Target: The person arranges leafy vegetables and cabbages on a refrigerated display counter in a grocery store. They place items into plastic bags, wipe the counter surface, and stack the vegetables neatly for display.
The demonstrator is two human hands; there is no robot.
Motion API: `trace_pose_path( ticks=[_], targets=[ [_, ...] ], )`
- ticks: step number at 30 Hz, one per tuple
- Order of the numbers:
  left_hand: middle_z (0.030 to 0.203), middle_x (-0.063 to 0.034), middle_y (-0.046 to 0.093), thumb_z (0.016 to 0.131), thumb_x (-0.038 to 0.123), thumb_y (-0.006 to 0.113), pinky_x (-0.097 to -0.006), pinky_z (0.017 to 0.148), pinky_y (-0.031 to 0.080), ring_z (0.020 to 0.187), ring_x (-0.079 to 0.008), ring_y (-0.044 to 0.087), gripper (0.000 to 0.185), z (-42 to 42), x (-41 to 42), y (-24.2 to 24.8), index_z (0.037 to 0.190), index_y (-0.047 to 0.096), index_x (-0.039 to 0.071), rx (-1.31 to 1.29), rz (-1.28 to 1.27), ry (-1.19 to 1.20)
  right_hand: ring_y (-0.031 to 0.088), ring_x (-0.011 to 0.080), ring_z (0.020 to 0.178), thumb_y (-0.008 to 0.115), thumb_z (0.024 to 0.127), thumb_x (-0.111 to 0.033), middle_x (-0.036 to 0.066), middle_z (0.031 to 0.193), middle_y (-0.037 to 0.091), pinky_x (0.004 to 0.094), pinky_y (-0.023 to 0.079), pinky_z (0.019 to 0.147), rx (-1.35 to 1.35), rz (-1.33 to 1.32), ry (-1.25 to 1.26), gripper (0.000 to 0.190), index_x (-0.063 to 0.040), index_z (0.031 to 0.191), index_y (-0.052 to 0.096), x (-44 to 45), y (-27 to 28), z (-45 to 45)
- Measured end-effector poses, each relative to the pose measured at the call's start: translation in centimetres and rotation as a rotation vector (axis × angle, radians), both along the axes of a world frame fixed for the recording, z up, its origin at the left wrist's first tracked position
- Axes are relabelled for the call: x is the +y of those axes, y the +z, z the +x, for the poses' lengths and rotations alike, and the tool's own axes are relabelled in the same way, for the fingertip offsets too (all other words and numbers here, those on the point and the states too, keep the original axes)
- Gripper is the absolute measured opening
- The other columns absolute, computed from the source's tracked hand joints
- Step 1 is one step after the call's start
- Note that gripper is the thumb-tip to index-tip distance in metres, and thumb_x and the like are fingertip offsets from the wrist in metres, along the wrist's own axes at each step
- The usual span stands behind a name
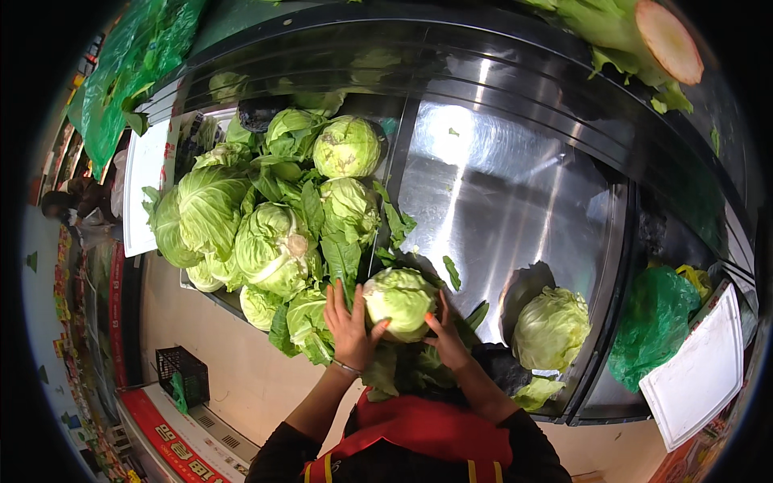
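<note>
A round pale-green lettuce head is between my two hands near the front of the metal display. My left hand lies along its left side, fingers spread, and wears a thin bracelet at the wrist. My right hand touches its right side with thumb and fingers. Left of the hands is a pile of cabbage and lettuce heads with loose dark-green leaves among them. Another lettuce head sits at the right on the steel surface. Leafy pieces lie below the held head, partly hidden.
A dark divider runs beside the steel tray. Green plastic bags and a white foam lid are at right. A cut stem vegetable juts in at top right. A black crate stands on the floor.
</note>
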State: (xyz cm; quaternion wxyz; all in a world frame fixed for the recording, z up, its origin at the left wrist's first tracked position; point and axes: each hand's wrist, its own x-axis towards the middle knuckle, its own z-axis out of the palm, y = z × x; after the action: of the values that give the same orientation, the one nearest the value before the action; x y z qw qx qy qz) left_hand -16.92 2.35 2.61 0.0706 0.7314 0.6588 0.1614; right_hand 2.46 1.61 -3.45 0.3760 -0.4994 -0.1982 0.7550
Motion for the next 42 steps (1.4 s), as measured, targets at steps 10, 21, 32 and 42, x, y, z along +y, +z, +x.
trace_pose_path(
  ticks=[10, 21, 32, 42],
  targets=[
    [0.147, -0.0353, 0.007, 0.068, 0.017, 0.08, -0.0536, 0.109, 0.021, 0.134, -0.0547, 0.015, 0.079, 10.7, 1.4, 4.5, 0.135, 0.039, 0.008, -0.743, -0.09, -0.481, 0.025, 0.0266, 0.138, 0.065, 0.08, -0.053, 0.014, 0.151, 0.022, 0.0372, 0.022, 0.112, 0.246, 0.374, -0.263, 0.097, -0.006, 0.149, 0.015, 1.2, 3.8, 11.0],
    [0.154, -0.018, 0.0, 0.082, 0.013, 0.068, -0.0403, 0.113, 0.021, 0.142, -0.0287, 0.011, 0.102, 31.5, 11.3, -5.0, 0.148, -0.01, 0.01, -1.248, -0.403, -0.769, 0.043, 0.0208, 0.127, 0.074, 0.079, -0.018, 0.013, 0.14, 0.044, 0.0322, 0.036, 0.102, -0.601, 0.36, -0.177, 0.077, -0.007, 0.144, 0.034, 9.3, 10.9, 32.1],
    [0.156, -0.0061, 0.012, 0.082, 0.039, 0.063, -0.0666, 0.105, 0.02, 0.144, -0.031, 0.006, 0.072, 17.2, 13.9, -9.5, 0.144, 0.032, 0.022, 0.154, -0.342, -0.84, 0.037, 0.0278, 0.13, 0.076, 0.078, -0.03, 0.019, 0.141, 0.04, 0.036, 0.031, 0.105, -1.032, 0.327, -0.228, 0.079, -0.001, 0.141, 0.037, 7.2, 5.1, 33.1],
    [0.154, -0.0147, 0.012, 0.066, 0.059, 0.07, -0.0719, 0.1, 0.019, 0.141, -0.0432, 0.006, 0.094, 3.4, -2.4, -1.2, 0.145, 0.032, 0.025, 0.126, -0.572, -0.689, 0.053, 0.0334, 0.106, 0.075, 0.072, -0.009, 0.014, 0.111, 0.057, 0.0409, 0.044, 0.089, -1.208, 0.548, 0.04, 0.035, -0.005, 0.104, 0.062, -14.6, 5.5, 13.3]
  ],
)
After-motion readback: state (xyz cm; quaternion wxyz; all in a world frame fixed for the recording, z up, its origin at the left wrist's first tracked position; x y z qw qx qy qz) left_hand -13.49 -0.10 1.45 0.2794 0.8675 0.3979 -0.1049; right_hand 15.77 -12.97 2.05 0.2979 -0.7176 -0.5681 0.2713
